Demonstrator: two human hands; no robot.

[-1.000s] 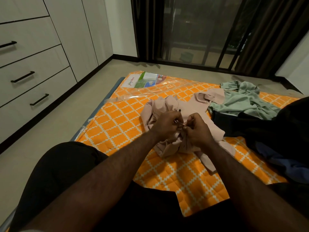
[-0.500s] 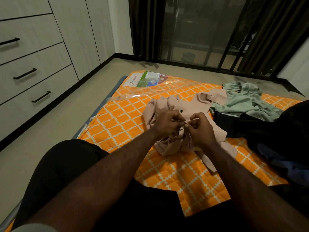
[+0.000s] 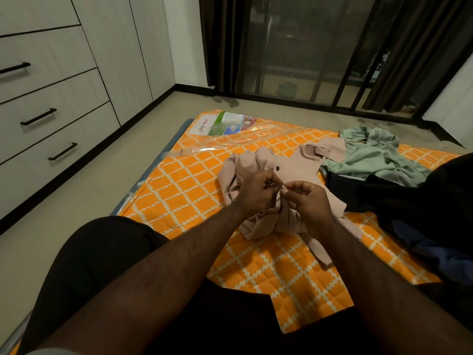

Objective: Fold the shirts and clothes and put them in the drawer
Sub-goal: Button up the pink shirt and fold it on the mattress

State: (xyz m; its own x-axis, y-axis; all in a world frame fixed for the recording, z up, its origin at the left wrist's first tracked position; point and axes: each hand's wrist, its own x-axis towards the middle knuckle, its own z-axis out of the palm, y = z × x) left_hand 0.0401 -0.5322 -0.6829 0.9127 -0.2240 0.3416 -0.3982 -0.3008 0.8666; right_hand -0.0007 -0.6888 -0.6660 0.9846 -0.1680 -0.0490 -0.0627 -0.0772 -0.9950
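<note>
A crumpled pale pink shirt [image 3: 299, 165] with dark buttons lies on the orange patterned mattress [image 3: 194, 185] in front of me. My left hand [image 3: 256, 188] and my right hand [image 3: 309, 201] are side by side over its middle, each pinching the shirt's front edge between thumb and fingers. A mint green garment [image 3: 376, 155] lies bunched at the back right. Dark clothes [image 3: 409, 198] with a blue piece [image 3: 435, 254] are piled at the right. The white drawers [image 3: 51, 119] with black handles stand shut at the left.
A clear plastic cover with a printed label [image 3: 225, 124] lies at the mattress's far corner. Beige floor [image 3: 84, 190] runs between mattress and drawers. A dark glass door with curtains [image 3: 307, 47] is at the back. My knee in black fabric [image 3: 102, 252] is at the lower left.
Both hands stay pinched on the pink shirt's front, with small finger movements. The camera has tilted slightly, shifting the scene a little.
</note>
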